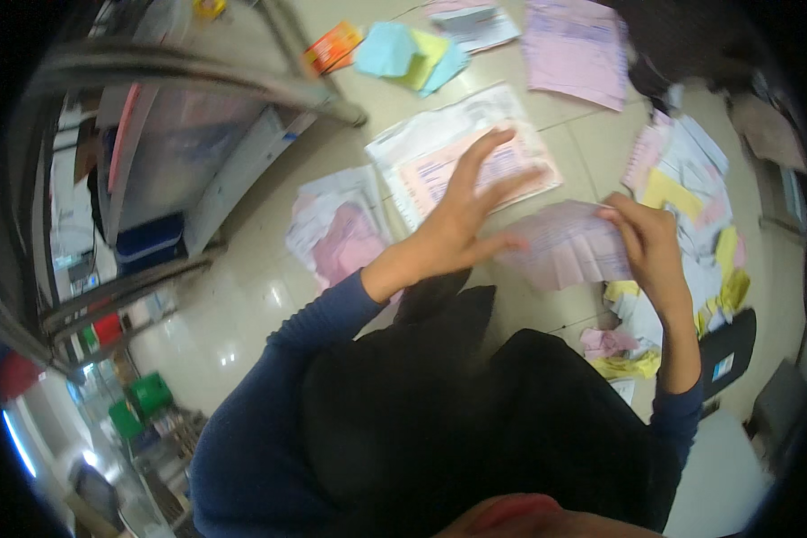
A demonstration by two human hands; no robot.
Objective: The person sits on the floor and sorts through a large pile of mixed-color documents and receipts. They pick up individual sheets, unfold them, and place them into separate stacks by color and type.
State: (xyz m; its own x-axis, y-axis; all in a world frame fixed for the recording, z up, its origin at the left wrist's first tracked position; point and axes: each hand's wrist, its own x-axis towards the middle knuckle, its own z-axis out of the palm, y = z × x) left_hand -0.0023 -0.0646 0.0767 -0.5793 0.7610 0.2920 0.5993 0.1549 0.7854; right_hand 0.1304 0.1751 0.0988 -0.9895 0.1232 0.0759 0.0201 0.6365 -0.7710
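Between the thumb and fingers of my right hand (649, 245) is a creased, thin pink printed sheet (565, 245). It hangs above the tiled floor, slightly blurred. My left hand (460, 205) is spread, with its thumb near the sheet's left edge; whether they touch is unclear. Under the left hand's fingers lies a stack of papers, a pale pink printed form (437, 178) on top of white sheets (444, 128). Crumpled pink and white papers (350, 235) lie left of my left hand. A heap of white, pink and yellow papers (696, 181) spreads beyond my right hand.
Farther ahead are a pink form (575, 50), folded blue and yellow papers (403, 57) and an orange packet (336, 47). A metal-framed rack (195, 67) stands at left. A dark flat object (729, 353) with a label lies at right.
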